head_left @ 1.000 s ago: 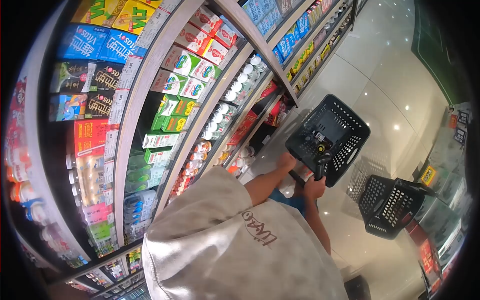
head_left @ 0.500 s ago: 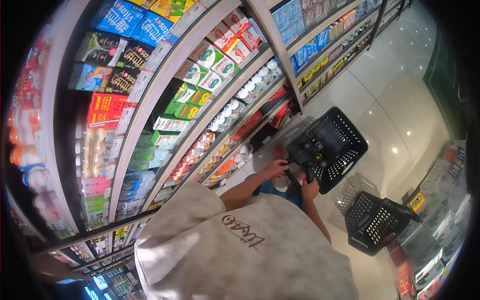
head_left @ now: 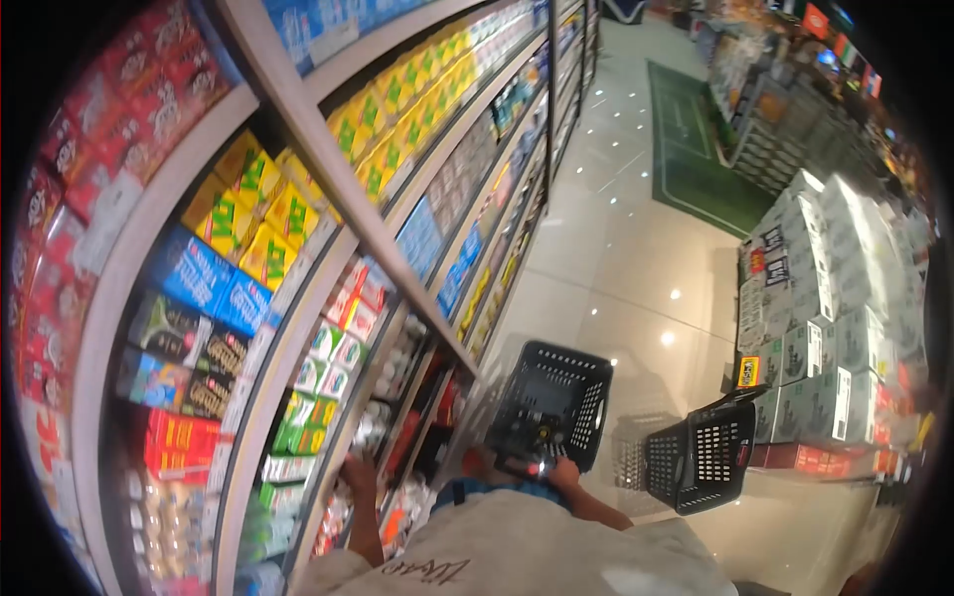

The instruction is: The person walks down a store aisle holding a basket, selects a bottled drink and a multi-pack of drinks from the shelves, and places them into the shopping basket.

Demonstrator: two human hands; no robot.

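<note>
A black shopping basket [head_left: 556,382] with perforated sides stands tilted in view ahead of my body. A few small dark and yellowish items lie in it, too small to name. My right hand [head_left: 564,474] is closed at its near end, on the handle. My left hand [head_left: 360,475] is away from the basket, beside the shelf edge, near white-capped bottles [head_left: 372,425] and small cartons. Blur hides its fingers, and whether it touches anything there I cannot make out.
Tall shelving [head_left: 328,169] full of drink cartons runs along my left. A second black basket [head_left: 701,457] stands on the tiled floor to the right. Stacked pale boxes [head_left: 810,348] rise behind it. A green mat [head_left: 696,149] lies farther along the aisle.
My left hand has let go of the basket handle and moved left to the shelf. My right hand stays on the handle. The view has tipped up, showing more aisle.
</note>
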